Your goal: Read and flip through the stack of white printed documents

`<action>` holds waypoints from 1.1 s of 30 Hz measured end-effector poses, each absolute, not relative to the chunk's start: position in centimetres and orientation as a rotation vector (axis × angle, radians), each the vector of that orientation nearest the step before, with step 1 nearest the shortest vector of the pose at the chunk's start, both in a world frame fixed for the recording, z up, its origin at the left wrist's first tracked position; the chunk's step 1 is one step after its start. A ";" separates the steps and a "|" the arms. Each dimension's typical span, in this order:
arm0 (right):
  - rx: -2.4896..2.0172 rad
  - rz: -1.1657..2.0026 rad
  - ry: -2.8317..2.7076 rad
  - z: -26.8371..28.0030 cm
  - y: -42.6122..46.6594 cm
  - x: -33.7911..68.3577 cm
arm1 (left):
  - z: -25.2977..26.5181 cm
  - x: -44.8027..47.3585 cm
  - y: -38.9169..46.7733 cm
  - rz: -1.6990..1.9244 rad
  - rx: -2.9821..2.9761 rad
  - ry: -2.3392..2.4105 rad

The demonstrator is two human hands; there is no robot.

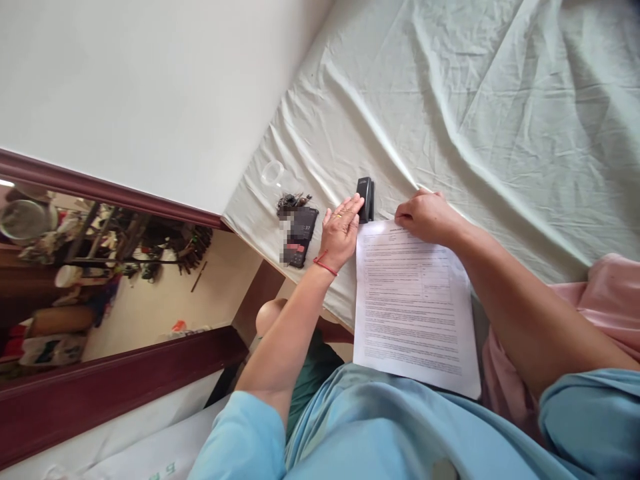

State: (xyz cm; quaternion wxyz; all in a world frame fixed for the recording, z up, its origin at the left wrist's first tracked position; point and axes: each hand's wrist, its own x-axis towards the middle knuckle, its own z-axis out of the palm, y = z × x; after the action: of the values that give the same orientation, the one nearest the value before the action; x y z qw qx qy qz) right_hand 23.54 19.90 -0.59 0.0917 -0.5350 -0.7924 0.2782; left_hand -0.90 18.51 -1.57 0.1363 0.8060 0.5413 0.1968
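Observation:
A black stapler (365,200) lies on the pale green cloth, just beyond the top left corner of the printed paper (407,313). My left hand (343,227) has its fingers stretched out, and the fingertips touch the stapler's left side. The fingers of my right hand (425,217) are curled at the paper's top edge, towards its right corner, and seem to pinch it. That hand covers part of the heading. Whether more sheets lie under the top page, I cannot tell.
Left of my left hand lie a black flat packet (303,237), partly blurred out, a dark bunch of keys (295,201) and a clear plastic ring-shaped piece (273,173). A dark red framed opening (165,280) is at the left. Pink cloth (610,300) lies at the right.

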 end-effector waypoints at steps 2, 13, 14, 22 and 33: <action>-1.514 0.853 -2.392 -0.4 19.9 23.7 | -1.6 -1.5 18.2 0.687 2.313 1.505; -0.849 1.113 -2.232 0.2 19.7 24.6 | -1.5 -3.3 6.2 1.091 1.364 1.658; -0.844 1.090 -2.188 0.2 19.7 24.6 | -1.3 -3.2 5.2 1.050 1.279 1.601; -1.171 0.883 -1.940 0.5 19.7 25.0 | 0.1 -2.5 2.3 0.772 1.299 1.547; -1.389 0.829 -1.925 0.1 20.2 25.2 | -1.9 -3.7 1.9 0.713 1.452 1.774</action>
State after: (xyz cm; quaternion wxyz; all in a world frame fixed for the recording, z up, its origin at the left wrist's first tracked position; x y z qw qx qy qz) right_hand 25.22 20.16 0.11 0.3084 -0.5254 -0.7283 0.3138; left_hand -3.66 1.92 -1.88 0.3621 0.5637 0.6889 0.2768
